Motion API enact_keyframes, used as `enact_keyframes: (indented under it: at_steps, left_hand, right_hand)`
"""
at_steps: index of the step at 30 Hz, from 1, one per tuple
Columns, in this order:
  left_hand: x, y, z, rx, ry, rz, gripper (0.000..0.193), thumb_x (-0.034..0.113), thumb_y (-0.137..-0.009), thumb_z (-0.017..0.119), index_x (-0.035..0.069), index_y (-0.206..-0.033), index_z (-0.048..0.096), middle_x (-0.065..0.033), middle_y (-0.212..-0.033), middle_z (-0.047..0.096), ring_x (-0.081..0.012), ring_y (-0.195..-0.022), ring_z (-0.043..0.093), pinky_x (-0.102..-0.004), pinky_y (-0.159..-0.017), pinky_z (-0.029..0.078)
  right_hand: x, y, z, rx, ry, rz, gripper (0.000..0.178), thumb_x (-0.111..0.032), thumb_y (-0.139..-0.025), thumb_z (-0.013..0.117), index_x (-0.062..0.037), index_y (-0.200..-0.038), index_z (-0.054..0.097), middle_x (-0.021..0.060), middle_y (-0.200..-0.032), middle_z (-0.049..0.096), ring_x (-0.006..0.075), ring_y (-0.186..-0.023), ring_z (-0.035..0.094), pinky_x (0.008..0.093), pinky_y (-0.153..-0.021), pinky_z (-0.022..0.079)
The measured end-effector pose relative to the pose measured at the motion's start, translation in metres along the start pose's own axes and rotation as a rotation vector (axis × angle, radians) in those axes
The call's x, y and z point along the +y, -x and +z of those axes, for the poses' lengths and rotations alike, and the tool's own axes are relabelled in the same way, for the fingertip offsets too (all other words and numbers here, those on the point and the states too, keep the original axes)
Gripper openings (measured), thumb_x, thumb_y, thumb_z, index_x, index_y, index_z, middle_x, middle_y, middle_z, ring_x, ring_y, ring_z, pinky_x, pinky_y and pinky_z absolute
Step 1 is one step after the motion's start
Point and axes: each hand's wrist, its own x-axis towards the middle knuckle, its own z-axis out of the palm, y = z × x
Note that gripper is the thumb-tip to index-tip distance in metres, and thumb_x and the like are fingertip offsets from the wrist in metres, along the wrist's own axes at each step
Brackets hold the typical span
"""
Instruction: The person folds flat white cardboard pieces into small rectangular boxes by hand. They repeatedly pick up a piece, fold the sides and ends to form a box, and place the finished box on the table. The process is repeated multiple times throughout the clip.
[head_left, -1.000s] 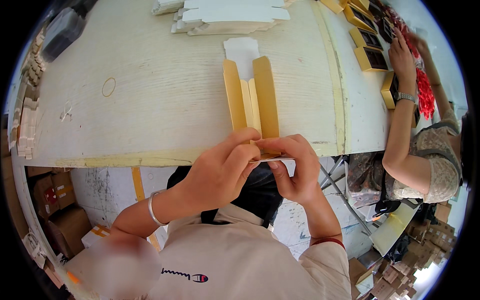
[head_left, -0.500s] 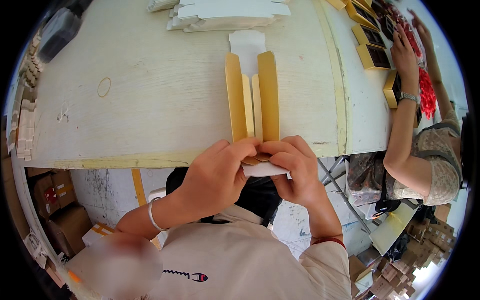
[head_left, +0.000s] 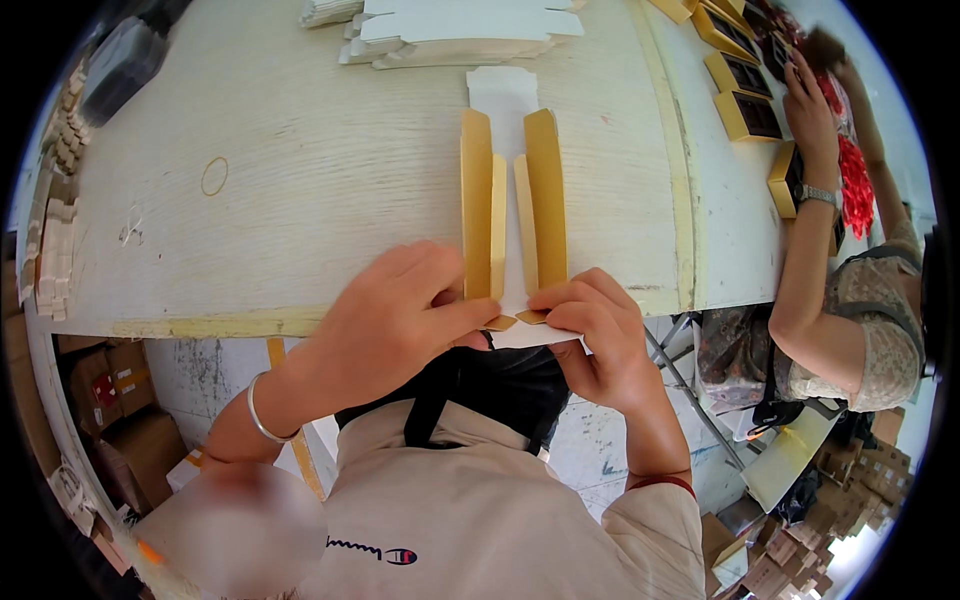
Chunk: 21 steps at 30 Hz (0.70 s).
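A partly folded cardboard box [head_left: 545, 205] stands at the table's near edge, its two long gold side walls raised and a white strip between them. Its white end flap [head_left: 503, 90] lies flat at the far end. My left hand [head_left: 395, 315] pinches the near left corner, thumb and forefinger on a small gold tab [head_left: 500, 323]. Closed on the near right corner, my right hand [head_left: 600, 335] has its fingers at the other small tab and its thumb below the white near flap [head_left: 540, 336]. The fingers partly hide both near corners.
Flat white box blanks [head_left: 460, 35] are stacked at the back. A rubber band [head_left: 215, 176] lies on the left of the table [head_left: 330, 180]. Further right, a co-worker's hand [head_left: 810, 120] is among gold boxes [head_left: 748, 115] and red material [head_left: 855, 185]. Cartons [head_left: 140, 450] stand below left.
My left hand has shifted left, away from my right hand. The gold side walls and the small near tabs are further apart, showing more of the white strip. The co-worker's far hand has moved.
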Motion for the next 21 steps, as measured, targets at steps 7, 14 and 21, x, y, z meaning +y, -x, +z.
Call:
enact_keyframes:
  at_steps: [7, 14, 21]
  left_hand:
    - [0.010, -0.006, 0.019, 0.101, 0.128, -0.118, 0.023, 0.019, -0.077, 0.074, 0.003, -0.088, 0.061, -0.0084, -0.078, 0.051, -0.0260, -0.068, 0.053, -0.0351, -0.061, 0.045]
    - [0.011, -0.005, 0.014, 0.121, 0.341, -0.176, 0.010, 0.004, -0.082, 0.069, 0.000, -0.087, 0.061, -0.0105, -0.072, 0.051, -0.0257, -0.060, 0.051, -0.0350, -0.053, 0.041]
    - [0.018, -0.007, 0.017, 0.174, 0.319, -0.337, 0.010, 0.007, -0.086, 0.064, 0.000, -0.091, 0.058, -0.0117, -0.072, 0.053, -0.0285, -0.062, 0.053, -0.0364, -0.054, 0.043]
  right_hand:
    - [-0.006, -0.004, 0.001, -0.007, -0.036, 0.084, 0.027, 0.004, -0.071, 0.073, -0.0015, -0.089, 0.053, 0.0169, -0.102, 0.061, 0.0328, -0.079, 0.059, 0.0380, -0.066, 0.049]
    - [-0.010, -0.005, 0.003, 0.055, -0.117, 0.175, 0.027, 0.005, -0.079, 0.068, -0.0006, -0.101, 0.055, 0.0178, -0.098, 0.062, 0.0319, -0.080, 0.062, 0.0361, -0.067, 0.051]
    - [-0.017, -0.003, 0.015, 0.251, -0.171, 0.291, 0.032, 0.008, -0.085, 0.063, -0.0006, -0.115, 0.053, 0.0151, -0.094, 0.063, 0.0234, -0.067, 0.060, 0.0310, -0.056, 0.049]
